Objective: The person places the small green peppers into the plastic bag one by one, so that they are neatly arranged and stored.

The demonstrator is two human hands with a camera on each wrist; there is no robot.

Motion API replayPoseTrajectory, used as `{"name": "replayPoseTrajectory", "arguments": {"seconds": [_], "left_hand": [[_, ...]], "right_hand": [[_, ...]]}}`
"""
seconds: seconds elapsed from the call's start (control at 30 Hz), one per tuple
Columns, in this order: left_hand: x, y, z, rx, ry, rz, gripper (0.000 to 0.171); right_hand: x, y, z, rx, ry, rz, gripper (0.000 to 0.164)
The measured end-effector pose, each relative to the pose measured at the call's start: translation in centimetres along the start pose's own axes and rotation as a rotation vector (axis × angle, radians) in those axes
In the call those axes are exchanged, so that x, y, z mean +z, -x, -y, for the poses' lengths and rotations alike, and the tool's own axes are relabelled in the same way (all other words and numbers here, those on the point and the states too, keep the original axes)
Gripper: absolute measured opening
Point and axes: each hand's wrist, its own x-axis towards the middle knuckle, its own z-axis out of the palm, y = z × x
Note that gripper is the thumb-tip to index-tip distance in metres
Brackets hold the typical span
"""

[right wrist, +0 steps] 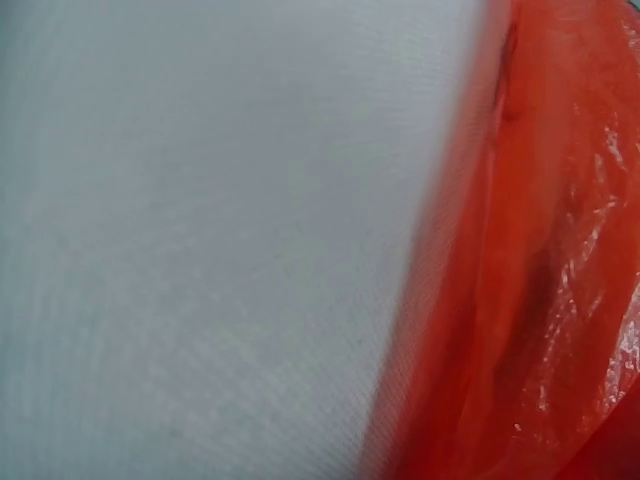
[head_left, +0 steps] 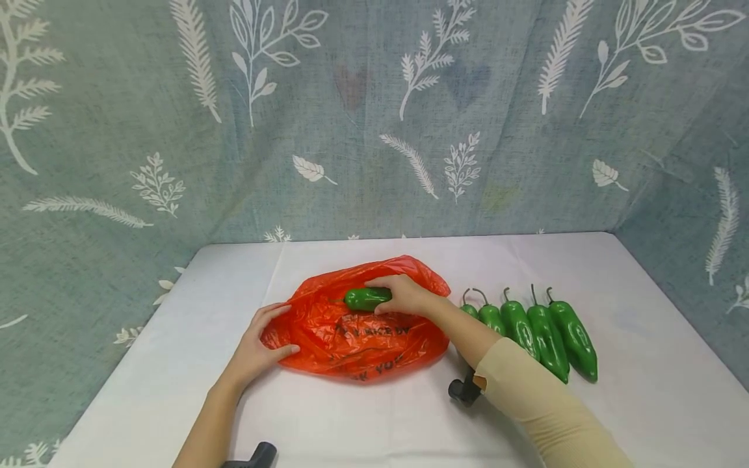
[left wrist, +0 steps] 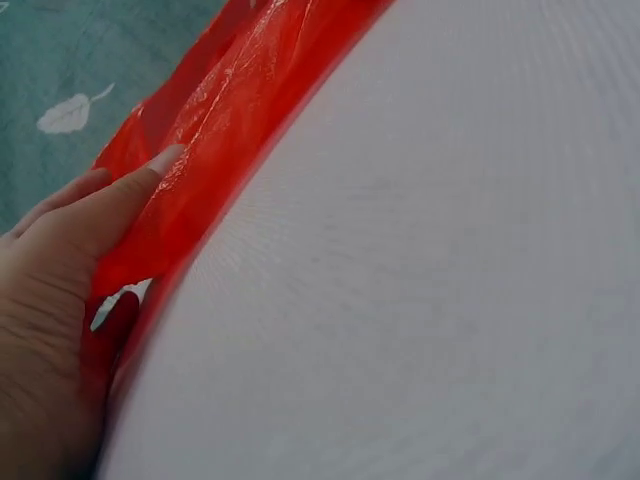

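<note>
A red plastic bag (head_left: pixel 374 354) with dark lettering lies spread on the white table, its mouth wide. In the head view, my right hand (head_left: pixel 404 294) grips a green chili pepper (head_left: pixel 364 299) over the inside of the bag, the stem pointing left. Whether that pepper touches the plastic is unclear. At the bag's left end my left hand (head_left: pixel 266 337) rests on the rim, thumb and fingers spread apart. The left wrist view shows the left thumb lying along the red plastic (left wrist: pixel 240 130). No hand appears in the right wrist view, only bag (right wrist: pixel 560 300) and tabletop.
Several green chili peppers (head_left: pixel 576 338) lie in a row right of the bag, stems toward the back; the right forearm partly covers some. Black wrist devices (head_left: pixel 465 390) sit near both wrists. A leaf-patterned cloth (head_left: pixel 374 162) hangs behind the white tabletop (head_left: pixel 351 422).
</note>
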Motion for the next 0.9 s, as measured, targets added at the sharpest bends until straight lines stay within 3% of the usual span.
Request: {"name": "replayPoseTrajectory", "arguments": {"seconds": [0.33, 0.57, 0.9], "left_hand": [[0.0, 0.3, 0.4, 0.022, 0.023, 0.001, 0.076], [0.1, 0.0, 0.2, -0.05, 0.015, 0.027, 0.076], [0.1, 0.1, 0.3, -0.07, 0.006, 0.024, 0.079]], "right_hand": [[-0.7, 0.6, 0.2, -0.024, 0.007, -0.049, 0.054], [-1.6, 1.3, 0.4, -0.071, -0.001, -0.067, 0.056], [-2.3, 2.6, 1.0, -0.139, -0.187, -0.128, 0.061]]}}
